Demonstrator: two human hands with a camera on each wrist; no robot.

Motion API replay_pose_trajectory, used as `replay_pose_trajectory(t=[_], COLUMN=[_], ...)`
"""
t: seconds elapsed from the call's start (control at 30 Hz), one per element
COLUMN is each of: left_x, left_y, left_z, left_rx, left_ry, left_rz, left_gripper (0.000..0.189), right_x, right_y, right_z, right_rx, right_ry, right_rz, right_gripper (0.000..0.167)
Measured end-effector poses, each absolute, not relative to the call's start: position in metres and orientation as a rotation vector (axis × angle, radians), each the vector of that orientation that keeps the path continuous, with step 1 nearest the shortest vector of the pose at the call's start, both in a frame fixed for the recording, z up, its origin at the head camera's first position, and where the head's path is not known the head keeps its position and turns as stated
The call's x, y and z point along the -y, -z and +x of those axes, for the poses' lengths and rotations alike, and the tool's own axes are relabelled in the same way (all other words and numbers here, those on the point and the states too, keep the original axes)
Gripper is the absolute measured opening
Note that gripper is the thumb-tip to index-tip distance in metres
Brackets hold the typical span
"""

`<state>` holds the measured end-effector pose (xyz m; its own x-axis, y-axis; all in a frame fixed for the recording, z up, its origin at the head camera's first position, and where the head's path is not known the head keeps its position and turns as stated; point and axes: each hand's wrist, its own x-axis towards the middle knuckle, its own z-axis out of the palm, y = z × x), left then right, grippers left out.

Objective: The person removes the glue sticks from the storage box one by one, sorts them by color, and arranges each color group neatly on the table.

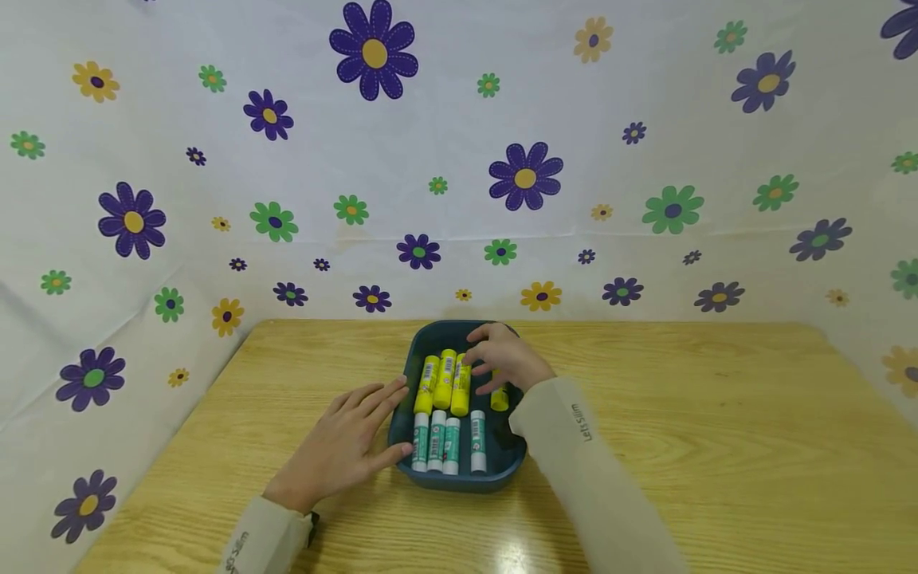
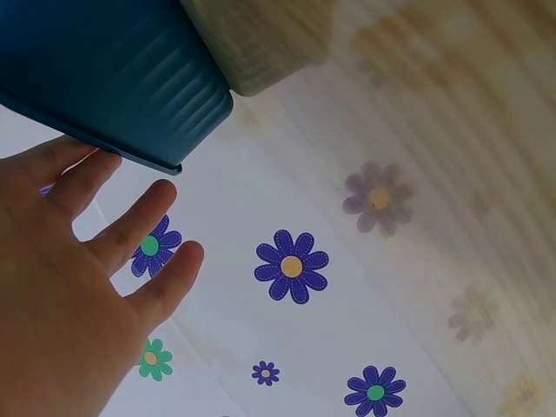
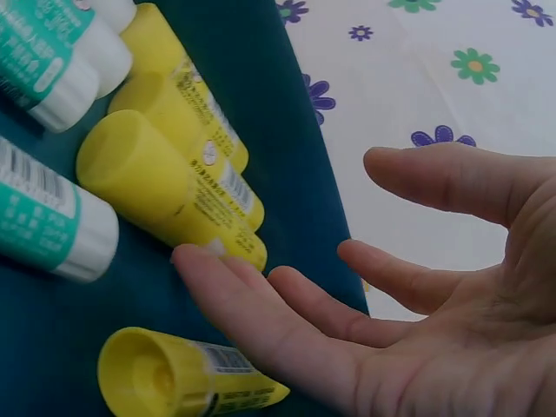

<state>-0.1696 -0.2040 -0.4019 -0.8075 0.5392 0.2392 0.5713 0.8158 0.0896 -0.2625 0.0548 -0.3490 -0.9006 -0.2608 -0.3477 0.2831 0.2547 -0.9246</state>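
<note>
A dark blue plastic tray (image 1: 459,482) holds yellow glue sticks and green-and-white glue sticks. Three yellow glue sticks (image 1: 445,381) lie side by side at its far left; one more yellow glue stick (image 1: 499,396) lies apart on the right. In the near half are three green-and-white glue sticks (image 1: 436,442) together and a single one (image 1: 477,442) beside them. My left hand (image 1: 340,450) rests against the tray's left side, fingers extended. Over the far part of the tray is my right hand (image 1: 512,360), fingers spread, one fingertip close to the yellow row in the right wrist view.
The tray stands on a light wooden table (image 1: 681,414) near its back edge. Behind and at the sides hangs a white sheet (image 1: 445,143) printed with purple, green and yellow flowers. Table surface extends left and right of the tray.
</note>
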Motion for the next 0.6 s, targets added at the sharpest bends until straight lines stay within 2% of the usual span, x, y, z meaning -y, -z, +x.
replay_pose_trajectory(t=[0.6], left_x=[0.202], left_y=[0.400], left_z=[-0.169], left_rx=[2.817], left_ry=[0.255], left_rz=[-0.871], left_gripper=[0.078], right_x=[-0.034], right_y=[0.365], right_z=[-0.256], right_rx=[-2.226], right_ry=[1.518], right_rz=[-0.031], right_gripper=[0.080])
